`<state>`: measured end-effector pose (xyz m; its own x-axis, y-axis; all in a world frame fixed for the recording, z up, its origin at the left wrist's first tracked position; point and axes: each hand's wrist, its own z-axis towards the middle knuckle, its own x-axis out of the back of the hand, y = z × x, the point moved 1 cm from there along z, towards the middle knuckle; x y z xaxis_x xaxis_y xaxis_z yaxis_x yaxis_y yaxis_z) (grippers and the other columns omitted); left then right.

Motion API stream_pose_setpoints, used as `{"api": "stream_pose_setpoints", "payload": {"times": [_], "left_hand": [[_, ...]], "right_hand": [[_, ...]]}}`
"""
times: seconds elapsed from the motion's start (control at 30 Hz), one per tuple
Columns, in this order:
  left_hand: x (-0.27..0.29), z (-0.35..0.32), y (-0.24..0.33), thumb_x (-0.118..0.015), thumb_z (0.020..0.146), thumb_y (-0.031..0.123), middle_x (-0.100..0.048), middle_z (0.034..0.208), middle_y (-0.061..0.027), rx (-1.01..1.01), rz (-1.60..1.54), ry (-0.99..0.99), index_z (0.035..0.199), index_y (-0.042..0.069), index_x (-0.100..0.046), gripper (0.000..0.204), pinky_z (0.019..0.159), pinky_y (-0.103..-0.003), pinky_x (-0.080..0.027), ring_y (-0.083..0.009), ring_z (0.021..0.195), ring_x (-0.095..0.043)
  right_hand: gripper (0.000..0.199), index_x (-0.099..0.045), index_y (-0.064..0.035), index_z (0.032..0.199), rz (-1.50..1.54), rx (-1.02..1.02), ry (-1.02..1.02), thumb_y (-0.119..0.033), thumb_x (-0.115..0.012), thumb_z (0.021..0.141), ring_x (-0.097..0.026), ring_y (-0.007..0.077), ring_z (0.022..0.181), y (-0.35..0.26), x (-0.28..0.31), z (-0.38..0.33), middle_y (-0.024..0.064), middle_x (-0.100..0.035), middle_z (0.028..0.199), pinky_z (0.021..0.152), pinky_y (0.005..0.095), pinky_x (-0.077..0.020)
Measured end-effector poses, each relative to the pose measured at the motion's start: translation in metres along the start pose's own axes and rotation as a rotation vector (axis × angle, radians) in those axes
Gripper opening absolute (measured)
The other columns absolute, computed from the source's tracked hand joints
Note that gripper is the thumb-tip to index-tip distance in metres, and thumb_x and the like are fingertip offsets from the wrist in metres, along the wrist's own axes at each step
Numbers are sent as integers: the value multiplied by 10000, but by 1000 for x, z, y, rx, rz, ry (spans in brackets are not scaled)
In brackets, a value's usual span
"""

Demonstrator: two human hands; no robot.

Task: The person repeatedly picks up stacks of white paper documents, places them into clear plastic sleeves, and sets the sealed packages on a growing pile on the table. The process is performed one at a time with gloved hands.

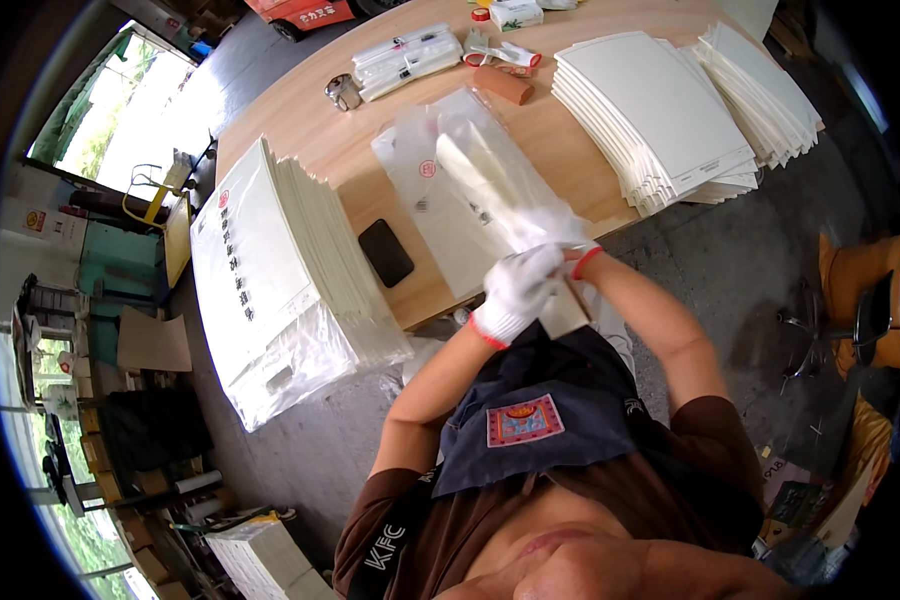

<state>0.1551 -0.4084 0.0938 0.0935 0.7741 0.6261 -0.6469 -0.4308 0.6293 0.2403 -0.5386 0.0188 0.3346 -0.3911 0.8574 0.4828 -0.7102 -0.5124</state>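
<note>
At the table's near edge, both hands wear white knitted gloves with red cuffs. My left hand (518, 288) is closed at the near end of a cream paper sheaf (482, 180), which slants away from me inside a clear plastic bag (505, 140). My right hand (555, 230) lies just beyond it, over the bag; motion smears its fingers, so its grip is hidden. Under the sheaf rests a flat white printed bag (430, 215). A pale flat end (567, 310) sticks out toward me below the hands.
A plastic-wrapped stack of white bags (270, 250) overhangs the table's left side, beside a black phone (385, 252). White stacks (650, 110) stand at the right. Farther back lie a metal cup (343, 92), wrapped packets (407, 60), a brown block (503, 84) and gloves (505, 52).
</note>
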Motion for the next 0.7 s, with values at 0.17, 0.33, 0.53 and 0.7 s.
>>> {"api": "stream_pose_setpoints", "payload": {"times": [0.17, 0.33, 0.53, 0.7], "left_hand": [[-27, 16, 26, -589, 693, -27, -656, 892, -98, -88, -108, -85, 1013, 122, -646, 357, 662, -346, -533, -263, 780, -658], [-27, -52, -56, -570, 723, -27, -625, 776, -118, 424, -207, 125, 934, 70, -638, 242, 612, -350, -508, -262, 674, -638], [-43, -140, -40, -672, 668, 21, -595, 727, -56, -6, 171, 128, 856, 94, -623, 208, 572, -375, -447, -261, 649, -572], [-8, -217, -77, -634, 650, -20, -525, 750, -83, 674, 383, 359, 784, 70, -533, 191, 585, -352, -399, -226, 653, -505]], "right_hand": [[383, -591, -21, 1163, -290, 96, 458, -304, -472, 935, -487, 266, 1191, -10, -25, 12, 140, -548, 1262, 982, 393, -396], [340, -609, -79, 983, -85, 10, 380, -95, -705, 657, -552, 318, 1000, -47, -43, -92, 132, -569, 1105, 891, 399, -435], [273, -567, -72, 1053, -274, -345, 225, -231, -583, 832, -627, 302, 639, -8, -46, -120, 129, -630, 708, 576, 434, -489], [215, -555, -73, 813, -390, -135, 202, -282, -557, 863, -608, 292, 518, -25, -47, -132, 120, -595, 569, 495, 426, -480]]}}
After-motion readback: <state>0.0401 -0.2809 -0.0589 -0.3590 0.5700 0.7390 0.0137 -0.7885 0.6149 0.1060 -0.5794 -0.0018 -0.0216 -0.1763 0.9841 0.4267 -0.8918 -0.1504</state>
